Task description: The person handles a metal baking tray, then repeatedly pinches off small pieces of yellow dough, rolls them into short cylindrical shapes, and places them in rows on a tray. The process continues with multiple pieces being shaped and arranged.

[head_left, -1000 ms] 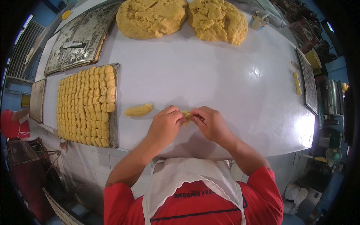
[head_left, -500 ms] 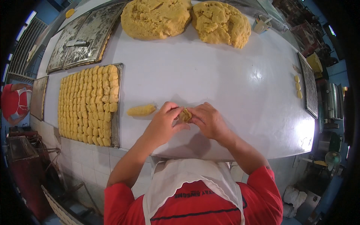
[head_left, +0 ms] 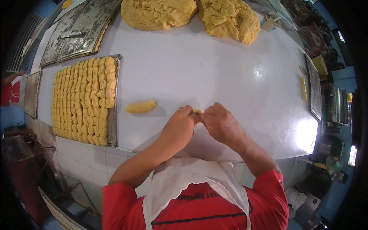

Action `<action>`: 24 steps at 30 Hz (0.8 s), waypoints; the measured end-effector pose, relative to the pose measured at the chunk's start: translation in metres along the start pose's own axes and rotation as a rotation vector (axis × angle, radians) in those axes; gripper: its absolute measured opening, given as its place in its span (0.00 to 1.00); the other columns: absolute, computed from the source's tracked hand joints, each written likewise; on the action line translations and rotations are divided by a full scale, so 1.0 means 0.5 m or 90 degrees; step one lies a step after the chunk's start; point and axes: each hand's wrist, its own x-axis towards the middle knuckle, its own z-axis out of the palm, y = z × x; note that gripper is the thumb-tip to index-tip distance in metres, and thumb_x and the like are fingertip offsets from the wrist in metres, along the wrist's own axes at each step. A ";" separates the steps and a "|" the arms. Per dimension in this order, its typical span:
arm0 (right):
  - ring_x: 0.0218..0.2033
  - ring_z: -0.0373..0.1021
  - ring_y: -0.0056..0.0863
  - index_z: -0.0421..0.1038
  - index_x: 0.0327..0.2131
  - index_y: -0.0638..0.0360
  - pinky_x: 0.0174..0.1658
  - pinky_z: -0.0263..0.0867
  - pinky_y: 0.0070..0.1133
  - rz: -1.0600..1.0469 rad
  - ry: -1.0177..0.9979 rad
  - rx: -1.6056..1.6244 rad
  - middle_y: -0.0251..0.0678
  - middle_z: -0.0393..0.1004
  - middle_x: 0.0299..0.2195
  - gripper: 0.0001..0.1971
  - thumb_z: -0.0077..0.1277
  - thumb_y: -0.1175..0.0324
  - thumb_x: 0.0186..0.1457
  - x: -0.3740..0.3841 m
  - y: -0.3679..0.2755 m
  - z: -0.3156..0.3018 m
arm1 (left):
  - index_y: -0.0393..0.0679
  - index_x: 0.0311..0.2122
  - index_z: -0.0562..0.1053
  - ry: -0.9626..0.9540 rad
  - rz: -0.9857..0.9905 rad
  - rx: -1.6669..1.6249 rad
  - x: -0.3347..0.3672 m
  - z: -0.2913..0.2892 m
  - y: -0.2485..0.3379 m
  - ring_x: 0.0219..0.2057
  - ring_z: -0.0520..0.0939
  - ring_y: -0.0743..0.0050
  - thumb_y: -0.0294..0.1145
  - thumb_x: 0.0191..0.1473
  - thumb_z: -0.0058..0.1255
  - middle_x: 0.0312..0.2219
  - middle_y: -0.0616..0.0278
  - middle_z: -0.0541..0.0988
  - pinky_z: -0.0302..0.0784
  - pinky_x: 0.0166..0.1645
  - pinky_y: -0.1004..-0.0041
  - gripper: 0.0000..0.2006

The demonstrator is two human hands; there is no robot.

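Between my hands, over the table's near side, is a small piece of yellow dough (head_left: pixel 197 110), mostly hidden by fingers. My left hand (head_left: pixel 179 125) is closed on its left side. My right hand (head_left: pixel 221 122) pinches the right side, fingertips curled in close to the left ones. Left of my hands, a short dough roll (head_left: pixel 141 106) lies on the white table (head_left: pixel 191 73). Beyond that, rows of small dough pieces (head_left: pixel 82 99) fill most of a dark metal tray (head_left: pixel 112 128), whose right edge shows bare.
Two large dough masses (head_left: pixel 159 14) lie at the far edge, beside a cup (head_left: pixel 271 22). Dark metal sheets (head_left: pixel 78 32) with a scraper (head_left: pixel 73 34) on top are far left. Small yellow pieces (head_left: pixel 303 88) lie by a dark tray (head_left: pixel 313 86) at right. Another person (head_left: pixel 10 92) stands far left.
My fingers have closed in further around the dough piece, hiding more of it. My right hand has turned more knuckles-up. The whole view has shifted slightly.
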 end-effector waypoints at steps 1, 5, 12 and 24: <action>0.35 0.73 0.37 0.81 0.33 0.57 0.37 0.74 0.29 -0.004 0.003 -0.002 0.36 0.78 0.30 0.05 0.59 0.77 0.51 -0.001 0.002 0.001 | 0.36 0.38 0.81 0.020 -0.006 -0.017 -0.001 0.000 -0.002 0.31 0.83 0.55 0.20 0.52 0.63 0.35 0.55 0.79 0.79 0.34 0.64 0.07; 0.36 0.72 0.38 0.81 0.34 0.57 0.37 0.73 0.30 -0.028 0.041 0.040 0.37 0.77 0.31 0.06 0.59 0.77 0.51 0.001 0.004 -0.010 | 0.36 0.37 0.81 0.158 -0.133 -0.263 -0.012 -0.013 -0.018 0.28 0.82 0.58 0.18 0.49 0.65 0.33 0.55 0.79 0.78 0.32 0.65 0.08; 0.42 0.73 0.40 0.82 0.39 0.51 0.47 0.72 0.33 0.126 -0.006 0.153 0.37 0.78 0.36 0.10 0.63 0.66 0.52 0.027 0.009 -0.002 | 0.37 0.38 0.82 0.079 -0.089 -0.184 -0.007 0.003 -0.032 0.30 0.80 0.59 0.19 0.55 0.58 0.30 0.52 0.78 0.75 0.34 0.64 0.06; 0.37 0.75 0.31 0.72 0.52 0.59 0.43 0.73 0.30 0.300 0.195 0.574 0.37 0.78 0.35 0.16 0.55 0.73 0.60 -0.113 0.094 -0.028 | 0.34 0.44 0.79 0.060 -0.128 -0.206 0.005 -0.034 -0.006 0.33 0.76 0.74 0.23 0.63 0.53 0.32 0.60 0.77 0.73 0.39 0.75 0.08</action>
